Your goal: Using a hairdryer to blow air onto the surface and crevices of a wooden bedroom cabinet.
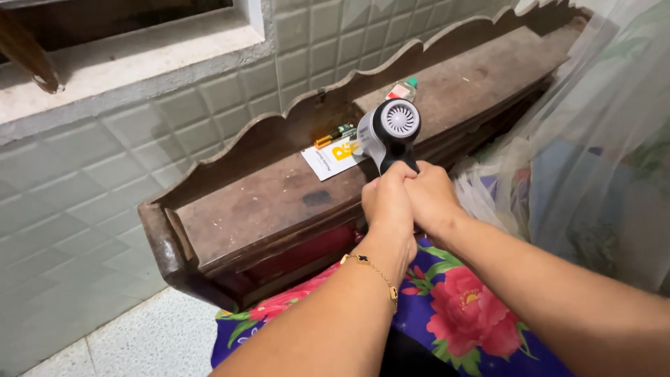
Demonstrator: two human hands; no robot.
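Observation:
A black and grey hair dryer (391, 129) stands up from my hands, its round rear grille facing me and its barrel pointing away to the left over a wooden headboard shelf (265, 202). My left hand (387, 202) and my right hand (429, 199) are both wrapped around its handle, pressed side by side. A thin gold bracelet sits on my left wrist.
A white and yellow card (333, 157), a small orange and green tube (335, 134) and a small bottle with a green cap (403, 89) lie on the shelf. Grey tiled wall and a window ledge (125, 70) are at left. Sheer netting (600, 139) hangs at right. Floral bedding (460, 307) lies below.

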